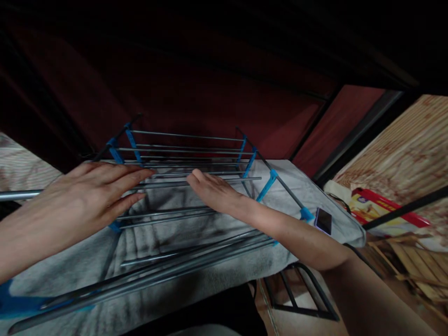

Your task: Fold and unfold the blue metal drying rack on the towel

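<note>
My left hand [105, 190] has its fingers fairly straight, with a long grey metal rod [164, 185] passing between them and the thumb. Farther along the same rod, my right hand [212, 190] is closed around it, palm side hidden. The rod runs from the left edge of the view to a free end right of my right hand. Beneath both hands lies a rack frame of thin grey bars with blue plastic joints [269, 183]. Several loose-looking tubes [196, 259] lie across its near side.
A grey cloth [280, 198] covers the surface under the rack. A phone [323, 220] lies near its right edge. Beyond are a red and yellow package [378, 210] and a wooden slatted piece [416, 261]. A dark red panel [196, 102] stands behind, and a black metal frame [297, 308] is below.
</note>
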Tool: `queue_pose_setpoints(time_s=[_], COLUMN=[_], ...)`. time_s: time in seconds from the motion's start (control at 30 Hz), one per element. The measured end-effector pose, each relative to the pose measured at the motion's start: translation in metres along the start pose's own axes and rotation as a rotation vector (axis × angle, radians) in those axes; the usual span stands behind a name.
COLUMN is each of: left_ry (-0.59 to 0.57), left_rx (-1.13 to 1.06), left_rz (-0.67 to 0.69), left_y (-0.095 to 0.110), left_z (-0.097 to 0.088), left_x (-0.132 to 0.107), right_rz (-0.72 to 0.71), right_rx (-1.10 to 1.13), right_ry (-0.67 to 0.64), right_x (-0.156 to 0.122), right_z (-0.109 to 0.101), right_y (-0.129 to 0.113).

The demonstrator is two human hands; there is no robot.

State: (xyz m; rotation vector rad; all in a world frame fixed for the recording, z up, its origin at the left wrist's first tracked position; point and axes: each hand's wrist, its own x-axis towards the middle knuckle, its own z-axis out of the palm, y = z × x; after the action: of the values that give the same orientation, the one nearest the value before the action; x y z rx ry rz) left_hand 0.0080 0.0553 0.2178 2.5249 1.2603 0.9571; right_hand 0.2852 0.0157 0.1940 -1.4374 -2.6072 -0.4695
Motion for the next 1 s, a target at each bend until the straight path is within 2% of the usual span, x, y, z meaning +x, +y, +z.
queue_pose_setpoints(time_s=[0.07,0.1,0.17,0.27,0.37,0.5,0.67,0.8,1.0], left_ry=[-0.15,-0.201,-0.265,-0.323,-0.361,-0.377,-0.389,-0.425,-0.434], left_rx=[0.22,0.295,0.347,0.34,0.27,0.213,0.296,0.354,0.283], left_rz=[0.19,0.236,0.237,0.196,0.191,0.245,0.264,0.226,0.19], left_y=[-0.018,-0.026,-0.031,-0.024,-0.015,-0.019,-0.027,-0.027,-0.035], left_z=[0.008,0.011,0.016,0.026,0.038,0.051,0.057,0.062,0.07], left_x=[-0.001,-0.002,-0.002,0.002,0.005,0.001,-0.009,-0.011,-0.012], right_rz=[0.0,0.0,0.003,0.007,0.007,-0.012,-0.04,-0.04,-0.076], right_rx=[-0.008,-0.012,-0.021,-0.025,0.001,0.041,0.04,0.024,0.003], right_ry=[0.006,-0.001,-0.025,-0.063,-0.112,-0.165,-0.186,-0.19,-0.199], right_x=[-0.004,-0.006,-0.011,-0.017,-0.02,-0.022,-0.021,-0.021,-0.021], right_z=[-0.001,-0.001,0.002,0.011,0.02,0.026,0.027,0.03,0.036], right_y=[-0.003,-0.004,-0.004,-0.001,0.004,0.006,0.003,0.003,0.004])
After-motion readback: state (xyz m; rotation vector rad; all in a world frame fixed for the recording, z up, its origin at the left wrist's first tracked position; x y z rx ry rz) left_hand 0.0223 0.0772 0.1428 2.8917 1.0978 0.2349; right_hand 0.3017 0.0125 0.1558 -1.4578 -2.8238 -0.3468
